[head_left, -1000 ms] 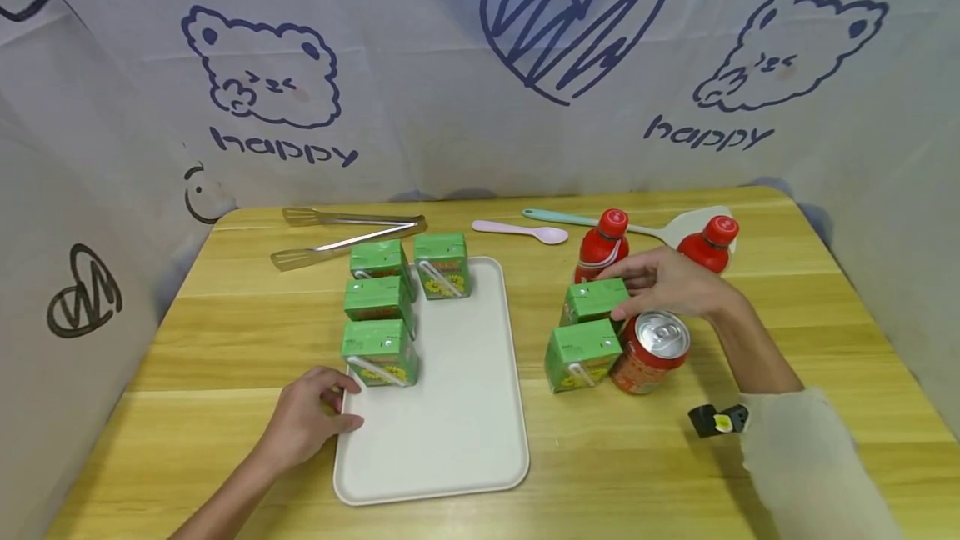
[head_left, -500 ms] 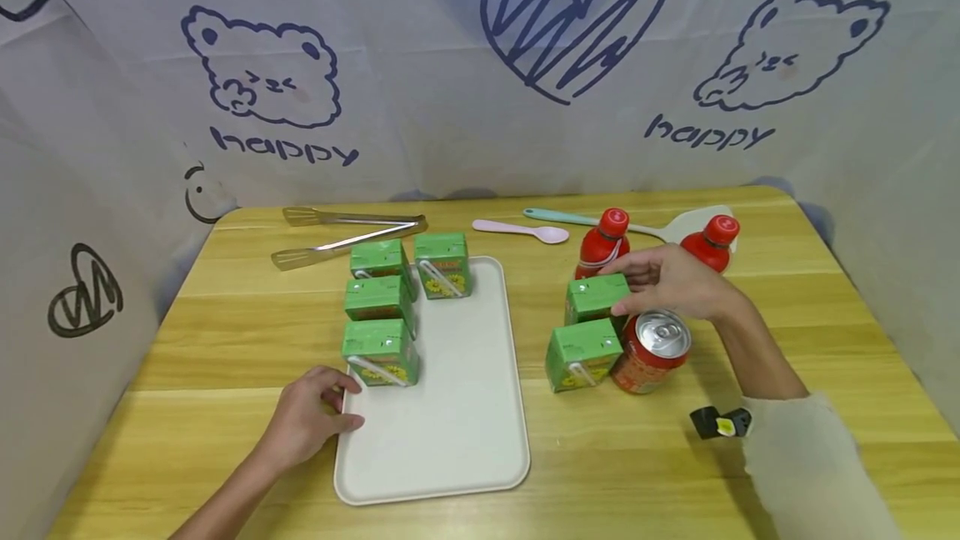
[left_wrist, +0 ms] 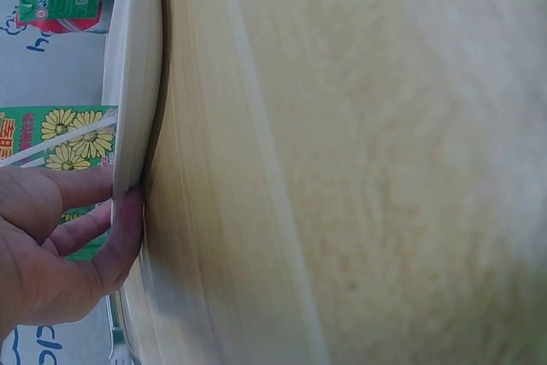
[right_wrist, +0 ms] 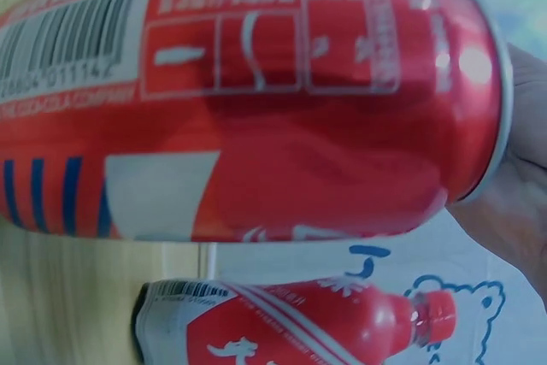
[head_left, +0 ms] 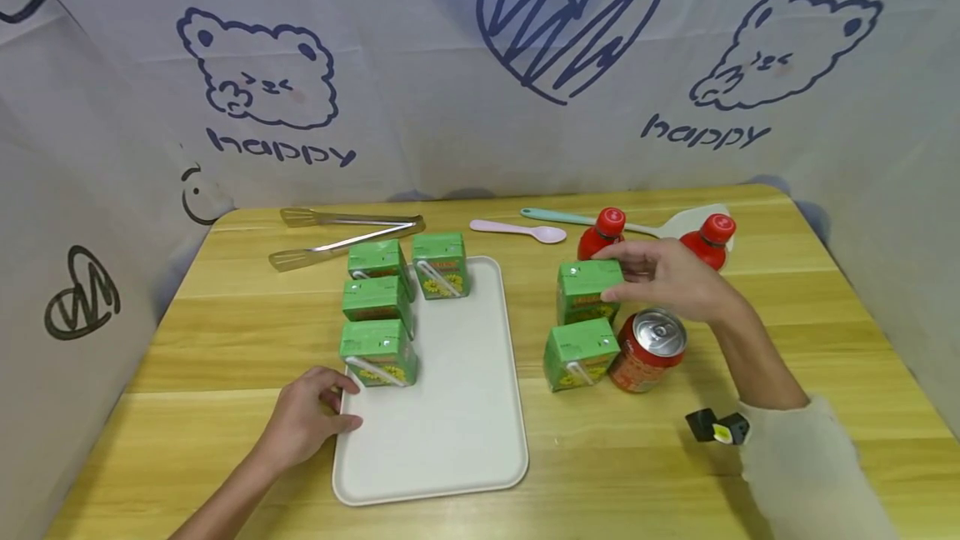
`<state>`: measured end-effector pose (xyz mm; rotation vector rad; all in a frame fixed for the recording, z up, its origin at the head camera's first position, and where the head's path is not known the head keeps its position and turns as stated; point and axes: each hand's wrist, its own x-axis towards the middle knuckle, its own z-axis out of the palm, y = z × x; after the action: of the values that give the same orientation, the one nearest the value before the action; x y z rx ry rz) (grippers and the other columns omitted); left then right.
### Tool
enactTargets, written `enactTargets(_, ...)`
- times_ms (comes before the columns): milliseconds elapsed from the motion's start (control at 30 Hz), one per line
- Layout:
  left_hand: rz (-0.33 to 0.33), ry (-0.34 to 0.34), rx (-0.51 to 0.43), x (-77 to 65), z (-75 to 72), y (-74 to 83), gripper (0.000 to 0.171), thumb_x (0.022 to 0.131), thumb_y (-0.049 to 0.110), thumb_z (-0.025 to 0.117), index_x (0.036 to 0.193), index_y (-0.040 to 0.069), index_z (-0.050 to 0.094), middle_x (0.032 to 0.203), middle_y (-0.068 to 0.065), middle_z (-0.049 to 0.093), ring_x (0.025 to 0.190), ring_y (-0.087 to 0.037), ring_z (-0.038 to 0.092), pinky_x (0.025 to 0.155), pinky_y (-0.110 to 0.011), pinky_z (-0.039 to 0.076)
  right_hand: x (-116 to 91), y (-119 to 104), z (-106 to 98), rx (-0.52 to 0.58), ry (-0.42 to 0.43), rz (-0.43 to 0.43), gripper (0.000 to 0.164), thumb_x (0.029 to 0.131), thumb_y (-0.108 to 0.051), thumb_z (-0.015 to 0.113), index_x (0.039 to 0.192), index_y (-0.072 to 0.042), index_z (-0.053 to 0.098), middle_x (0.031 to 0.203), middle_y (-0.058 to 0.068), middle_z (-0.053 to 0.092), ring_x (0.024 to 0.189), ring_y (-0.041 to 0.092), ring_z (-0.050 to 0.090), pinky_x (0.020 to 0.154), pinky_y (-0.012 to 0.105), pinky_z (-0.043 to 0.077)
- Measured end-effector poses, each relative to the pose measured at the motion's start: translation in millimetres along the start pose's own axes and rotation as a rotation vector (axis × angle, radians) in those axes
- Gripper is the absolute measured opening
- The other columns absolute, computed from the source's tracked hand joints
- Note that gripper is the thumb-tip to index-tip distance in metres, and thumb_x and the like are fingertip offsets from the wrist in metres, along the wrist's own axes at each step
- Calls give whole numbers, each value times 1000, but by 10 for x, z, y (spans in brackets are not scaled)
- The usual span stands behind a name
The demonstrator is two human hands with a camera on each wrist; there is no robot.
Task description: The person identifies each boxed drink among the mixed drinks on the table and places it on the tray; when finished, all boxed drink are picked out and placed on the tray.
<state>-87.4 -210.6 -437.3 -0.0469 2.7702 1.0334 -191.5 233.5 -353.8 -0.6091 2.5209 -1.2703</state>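
Observation:
My left hand [head_left: 311, 411] pinches the left rim of the white tray [head_left: 465, 440], thumb and fingers on either side of the edge in the left wrist view. Several green juice boxes [head_left: 378, 348] with straws stand along the tray's left side and far end. My right hand [head_left: 675, 277] grips another green juice box [head_left: 585, 277] from its right side, thumb on the near face. Just in front of it stands a second juice box [head_left: 581, 357], beside a red soda can [head_left: 648, 357]. That can [right_wrist: 256, 108] fills much of the right wrist view, hiding the fingers there.
Two red bottles [head_left: 603, 232] [head_left: 708, 248] stand behind and to the right of my right hand. Metal tongs [head_left: 352, 236], a pink spoon [head_left: 525, 230] and a spatula [head_left: 660, 227] lie along the back. A printed cloth [head_left: 420, 107] hangs behind the wooden table [head_left: 615, 473].
My right hand has raised the juice box a little and shifted it slightly left and back, away from the box in front. The left hand has stayed on the tray rim.

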Motion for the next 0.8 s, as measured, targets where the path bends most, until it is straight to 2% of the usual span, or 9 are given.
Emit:
enactTargets(200, 0, -3, 2, -9, -2, -10, 32, 67, 4, 82, 95, 3, 67, 95, -9, 60, 76, -16, 55, 53, -21, 42, 1, -133, 49, -16, 41, -32, 45, 83, -17, 73, 123, -5, 58, 115, 12, 66, 102, 22, 64, 82, 17, 52)
enactTargets(533, 18, -6, 1, 17, 9, 5, 31, 67, 4, 82, 94, 4, 67, 92, -7, 59, 75, -16, 54, 53, -21, 42, 11, -337, 196, -26, 131, -40, 48, 81, -17, 74, 125, -4, 58, 120, 15, 63, 110, 28, 63, 88, 32, 52)
enactTargets(800, 21, 1, 4, 1, -4, 1, 31, 67, 3, 82, 94, 3, 67, 93, -8, 59, 75, -16, 54, 53, -21, 42, 88, -484, 400, 1, 163, -39, 47, 83, -16, 73, 126, -5, 57, 120, 14, 63, 108, 26, 65, 85, 29, 53)
